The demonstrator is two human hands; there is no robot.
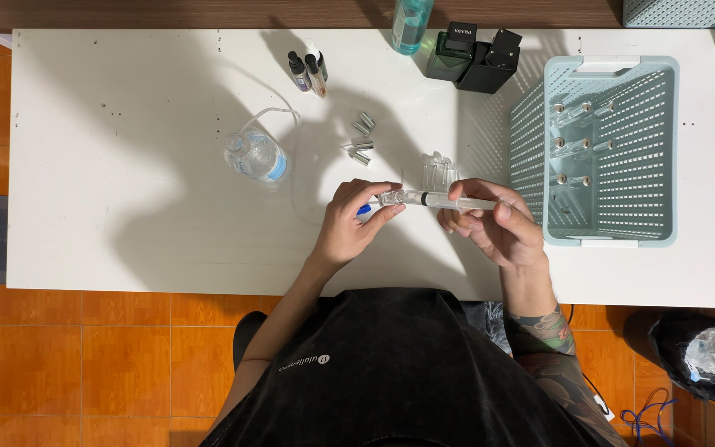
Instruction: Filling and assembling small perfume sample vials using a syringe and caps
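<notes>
The left hand and the right hand work together near the table's front edge, just below the picture's centre. The right hand's fingers are closed around the barrel of a clear plastic syringe that lies level, its tip pointing toward nine o'clock. The left hand pinches a small clear vial against that tip; something blue shows under its fingers, too small to tell what.

At three o'clock from the hands stands a pale blue perforated basket with small glass vials lying in rows inside. At twelve o'clock, just beyond the syringe, is a cluster of clear vials, and farther up are loose metal caps. At ten o'clock lies a plastic water bottle. Dark perfume bottles stand at the far edge.
</notes>
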